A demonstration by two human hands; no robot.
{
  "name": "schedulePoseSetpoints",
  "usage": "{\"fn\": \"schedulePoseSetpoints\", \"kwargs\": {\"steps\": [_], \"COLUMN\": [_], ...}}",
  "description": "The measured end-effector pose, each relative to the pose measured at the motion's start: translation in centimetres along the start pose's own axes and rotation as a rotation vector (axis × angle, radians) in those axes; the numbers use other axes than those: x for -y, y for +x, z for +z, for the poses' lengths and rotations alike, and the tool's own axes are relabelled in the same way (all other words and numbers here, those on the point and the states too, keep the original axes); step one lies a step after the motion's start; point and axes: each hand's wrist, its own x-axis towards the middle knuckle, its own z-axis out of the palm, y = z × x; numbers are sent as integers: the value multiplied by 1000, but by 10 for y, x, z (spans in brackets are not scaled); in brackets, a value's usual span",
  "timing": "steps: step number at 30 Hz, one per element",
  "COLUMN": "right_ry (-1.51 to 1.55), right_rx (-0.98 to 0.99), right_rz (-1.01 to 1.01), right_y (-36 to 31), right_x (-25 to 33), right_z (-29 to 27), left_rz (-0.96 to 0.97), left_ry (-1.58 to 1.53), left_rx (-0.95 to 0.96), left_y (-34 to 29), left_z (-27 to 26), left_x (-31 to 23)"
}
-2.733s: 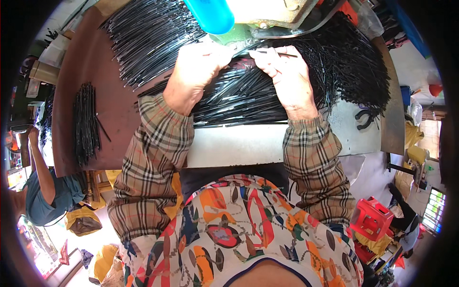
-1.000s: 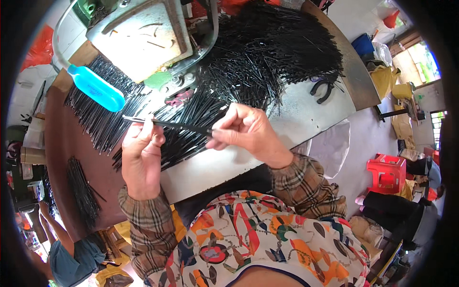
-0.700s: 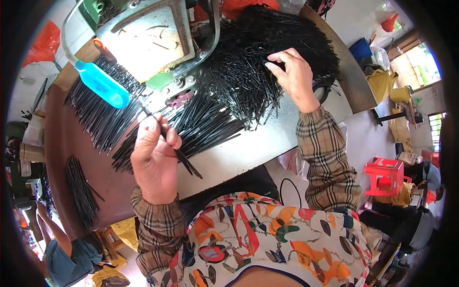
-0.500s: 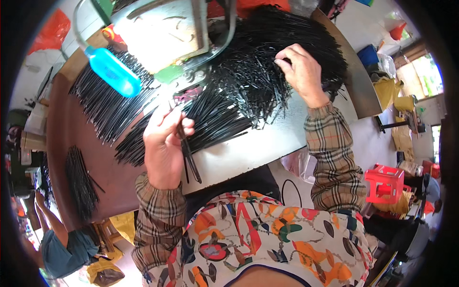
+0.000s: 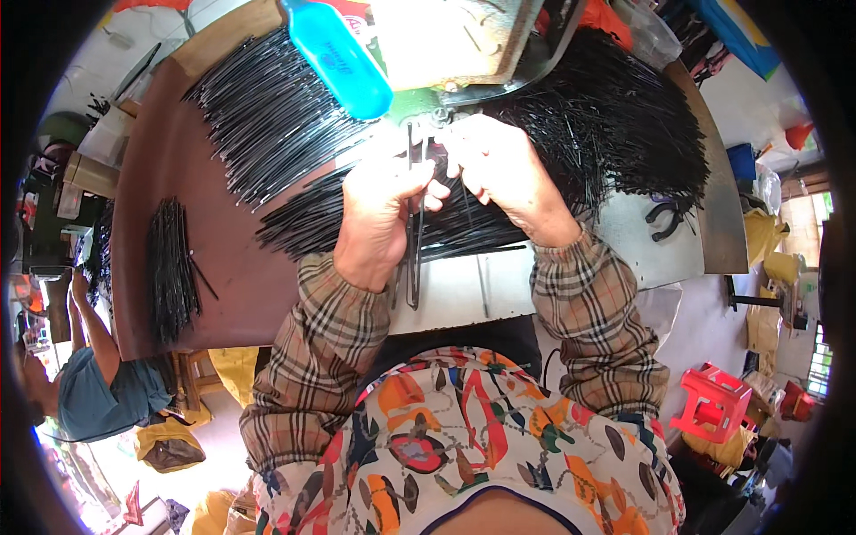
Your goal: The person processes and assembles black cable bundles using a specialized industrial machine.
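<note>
Some black strips (image 5: 414, 267) pinched in left grip (image 5: 376, 209), jutting above and below; right grip (image 5: 513, 174) unclear.

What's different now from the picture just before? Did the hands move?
Yes! The right hand left the big black pile and moved left, up close to the left hand. I can't tell if it brought a strip along. The left hand still grips its black strips. The small bundle stayed on the brown tabletop.
</note>
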Motion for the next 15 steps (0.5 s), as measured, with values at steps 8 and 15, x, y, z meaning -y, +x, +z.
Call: {"fn": "schedulePoseSetpoints", "kwargs": {"steps": [8,15], "right_ry": [-3,58], "right_rx": [-82,-92], "right_rz": [-95,-60], "right_y": [4,4], "right_x": [-14,-18], "right_z": [19,18], "left_rz": [32,-7], "left_ry": [0,-2], "left_rx": [-22,-16], "left_y": [3,4], "left_z": [-3,0], "left_x": [2,1]}}
